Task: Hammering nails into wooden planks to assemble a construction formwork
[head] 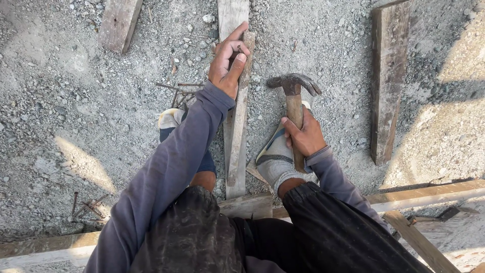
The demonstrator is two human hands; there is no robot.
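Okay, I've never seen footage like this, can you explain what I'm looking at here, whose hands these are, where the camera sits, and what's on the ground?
There is no machine here. A person wears one camera on the head, so you look straight down at their own arms, knees and feet.

The left hand grips the upper end of a narrow wooden strip that lies on gravel ground between the feet. The right hand holds a claw hammer by its wooden handle, head up, away from the strip.

Around them: a small pile of nails beside the left hand, more nails at lower left, a short plank at top left, a longer board on the right, and a wooden rail crossing near the knees.
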